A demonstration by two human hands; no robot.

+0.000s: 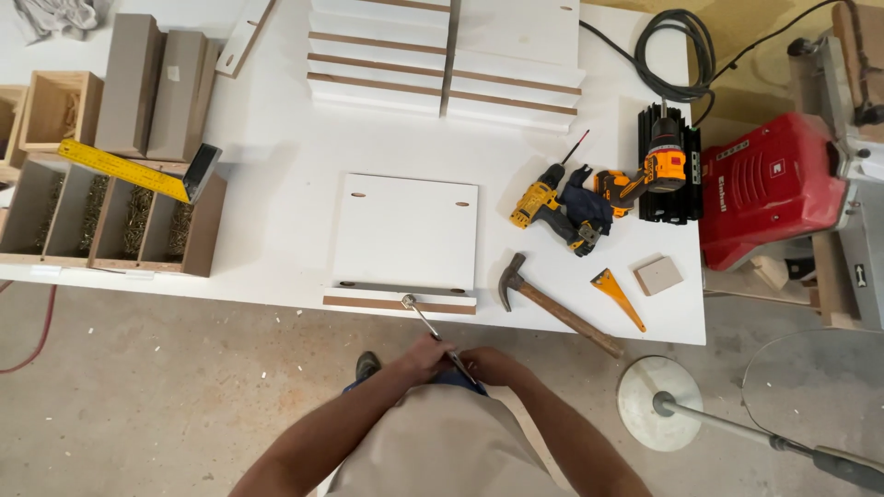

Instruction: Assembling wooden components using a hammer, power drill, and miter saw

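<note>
Both hands, left hand (425, 357) and right hand (485, 364), close together around the slim metal screwdriver (433, 331) at its handle end; its shaft slants up to the white panel's (405, 235) raw brown edge strip (398, 302).

White panel (405, 232), red machine (769, 184)

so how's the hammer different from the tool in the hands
The hammer has a thick wooden handle and dark claw head; the slim metal tool is a thin rod. The hammer lies untouched on the white table; the tool is gripped by the left hand and right hand. Both lie diagonally.
</note>
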